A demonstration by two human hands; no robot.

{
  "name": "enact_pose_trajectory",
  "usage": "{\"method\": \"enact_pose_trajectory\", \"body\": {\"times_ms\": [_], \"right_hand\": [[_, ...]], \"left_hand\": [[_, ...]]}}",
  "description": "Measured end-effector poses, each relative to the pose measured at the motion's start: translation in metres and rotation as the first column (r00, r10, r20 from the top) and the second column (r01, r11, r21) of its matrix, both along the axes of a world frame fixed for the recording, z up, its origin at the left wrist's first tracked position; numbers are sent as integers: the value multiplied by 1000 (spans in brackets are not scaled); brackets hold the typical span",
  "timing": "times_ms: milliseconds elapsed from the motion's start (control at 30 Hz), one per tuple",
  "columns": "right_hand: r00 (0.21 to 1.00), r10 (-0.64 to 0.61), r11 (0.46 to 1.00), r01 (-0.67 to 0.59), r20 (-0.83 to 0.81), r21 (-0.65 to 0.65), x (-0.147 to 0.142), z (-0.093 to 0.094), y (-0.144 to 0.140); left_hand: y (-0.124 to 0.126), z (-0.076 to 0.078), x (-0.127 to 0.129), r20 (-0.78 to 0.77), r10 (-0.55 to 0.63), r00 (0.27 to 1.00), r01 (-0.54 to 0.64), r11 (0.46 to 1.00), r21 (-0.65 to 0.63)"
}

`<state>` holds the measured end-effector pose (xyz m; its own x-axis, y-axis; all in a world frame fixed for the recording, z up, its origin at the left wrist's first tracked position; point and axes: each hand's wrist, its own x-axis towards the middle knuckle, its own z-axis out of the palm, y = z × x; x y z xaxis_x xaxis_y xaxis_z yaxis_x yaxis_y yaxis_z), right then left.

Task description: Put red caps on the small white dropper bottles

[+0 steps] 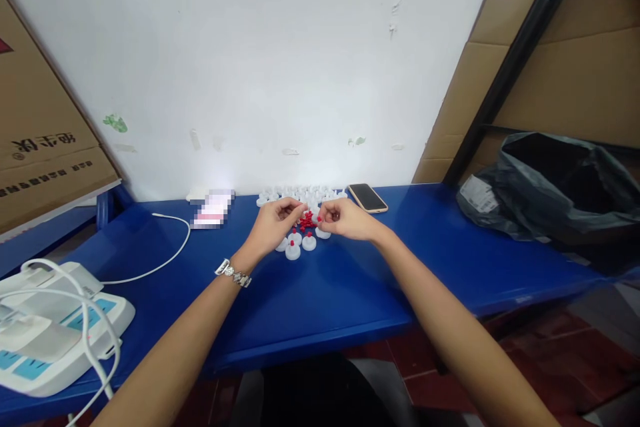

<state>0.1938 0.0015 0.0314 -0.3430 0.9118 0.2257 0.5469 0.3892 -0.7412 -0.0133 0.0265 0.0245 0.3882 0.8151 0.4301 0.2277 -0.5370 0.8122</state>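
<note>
Thumb and fingertips of my left hand (276,223) are pinched together above the middle of the blue table; what they hold, if anything, is too small to make out. My right hand (346,219) is closed at the fingertips on a small red tip, just over a white cap (323,234). Between the hands lies a little pile of red pieces (307,221). Nearer to me stand several round white plastic caps (293,253) with red tips on top. Behind the hands, several white caps without visible red (300,193) are grouped by the wall.
A phone (368,198) lies right of the caps. At the left are a power strip (107,327) with white cables and a blurred-out lit object (214,208). A dark plastic bag (530,180) sits at the right, near cardboard (575,80). Another cardboard box (45,107) stands left.
</note>
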Motion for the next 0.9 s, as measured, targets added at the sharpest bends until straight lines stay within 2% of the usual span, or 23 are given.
{"method": "enact_pose_trajectory", "body": {"times_ms": [133, 233, 467, 667, 767, 900], "right_hand": [[988, 10, 994, 7, 157, -108, 2, 2, -5], [966, 24, 992, 8, 259, -122, -3, 2, -7], [931, -108, 994, 95, 348, 53, -8, -1, -5], [900, -211, 975, 164, 382, 152, -12, 10, 0], [873, -266, 954, 179, 409, 240, -25, 15, 16], [812, -310, 936, 170, 495, 308, -47, 12, 55]], "left_hand": [[4, -2, -5, -131, 30, 991, -13, 992, 129], [5, -4, -6, -201, 66, 977, -25, 979, 201], [9, -4, -9, -298, 122, 947, -31, 955, 293], [26, 2, -35, -287, 284, 915, -170, 915, 365], [37, -3, -50, -314, 340, 887, -225, 910, 348], [44, -11, -57, -358, 352, 865, -232, 913, 336]]}}
